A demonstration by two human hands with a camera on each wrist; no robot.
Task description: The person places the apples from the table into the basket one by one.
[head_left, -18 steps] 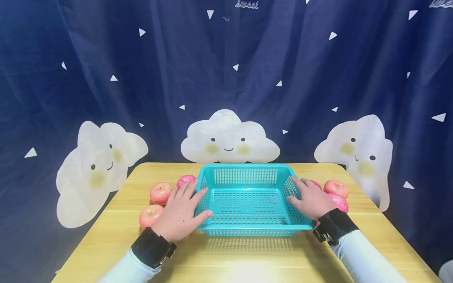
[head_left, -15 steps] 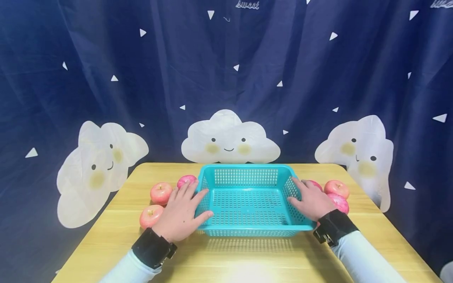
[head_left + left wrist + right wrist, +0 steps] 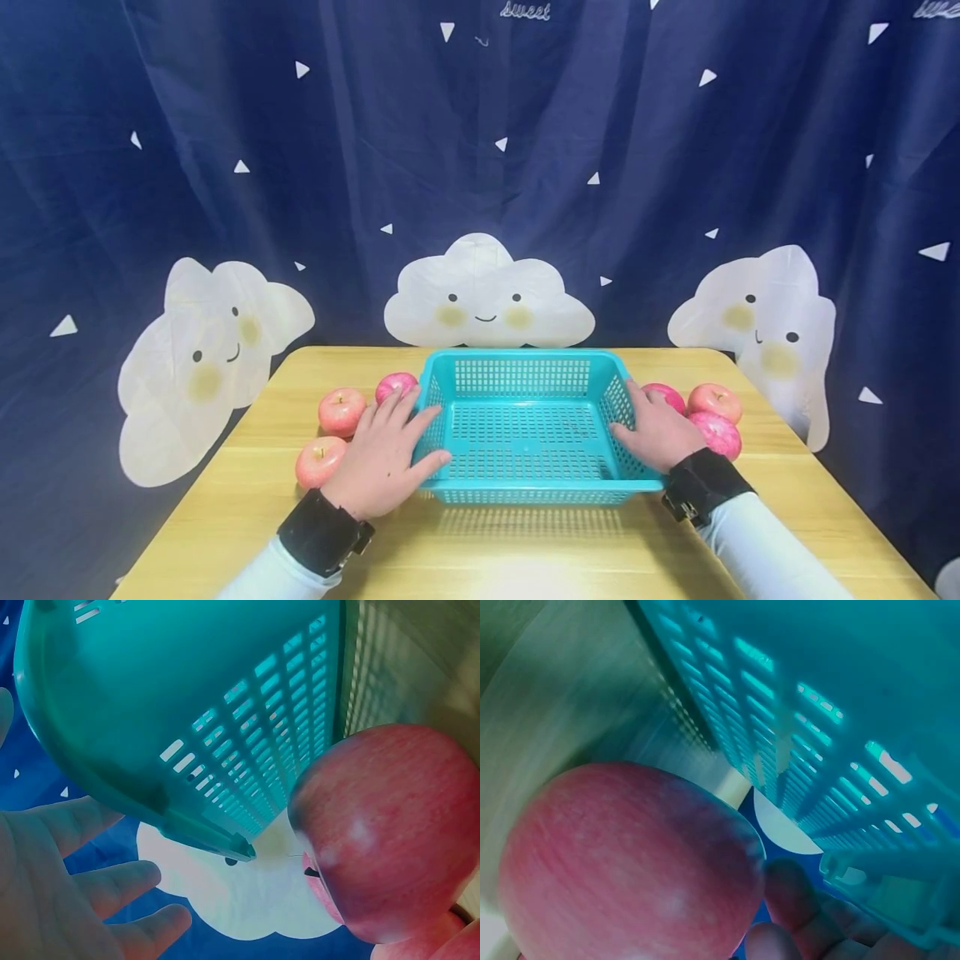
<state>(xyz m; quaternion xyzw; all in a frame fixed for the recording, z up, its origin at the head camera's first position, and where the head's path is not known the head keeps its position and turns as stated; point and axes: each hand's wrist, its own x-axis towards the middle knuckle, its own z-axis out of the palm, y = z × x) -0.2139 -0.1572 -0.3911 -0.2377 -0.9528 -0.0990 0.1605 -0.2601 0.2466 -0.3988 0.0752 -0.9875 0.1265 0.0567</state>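
Note:
A turquoise perforated plastic basket point(image 3: 525, 485) stands on the wooden table. My left hand point(image 3: 382, 458) spreads its straight fingers over the basket's left rim; in the left wrist view, the fingers point(image 3: 120, 889) show beside the rim with nothing held. My right hand point(image 3: 656, 433) is at the right rim, thumb toward the inside, fingers extended. Apples lie left of the basket: a pink one point(image 3: 342, 412), another point(image 3: 321, 462) and a redder one point(image 3: 395, 386) by my fingertips. In the right wrist view a large red apple point(image 3: 634, 862) sits close to my right fingers point(image 3: 787, 892).
Beyond the right hand lie more apples: one pale point(image 3: 716, 403), one deep pink point(image 3: 716, 435), one partly hidden point(image 3: 666, 397). The wooden table point(image 3: 525, 558) reaches toward me. A dark blue curtain point(image 3: 480, 192) with printed clouds hangs behind it.
My right hand has shifted slightly right, its fingertips drawing back from inside the basket to the rim. More of the apple behind it shows. The left hand and basket stay nearly still.

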